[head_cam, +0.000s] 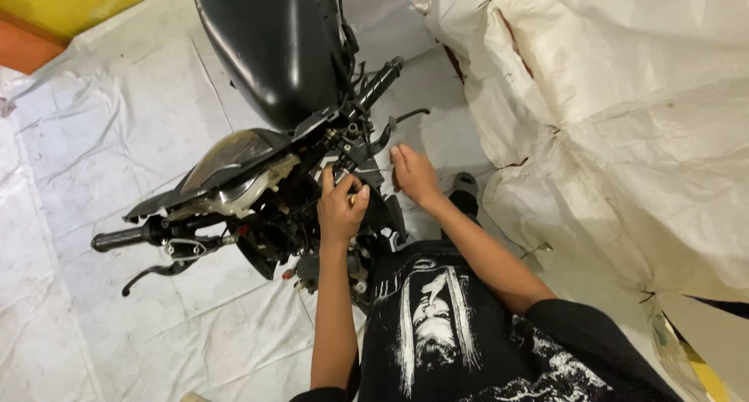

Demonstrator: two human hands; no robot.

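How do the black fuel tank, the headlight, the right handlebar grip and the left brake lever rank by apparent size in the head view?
1. Fuel tank
2. Headlight
3. Handlebar grip and lever look alike; unranked.

No labels, signs or screens anywhere that I can spot. Closest thing to packaging is the big off-white woven sacks [624, 113] bulging along the right side, with dark reddish stitching at the seams, and a bit of yellow wrapper [706, 375] tucked under them bottom right.
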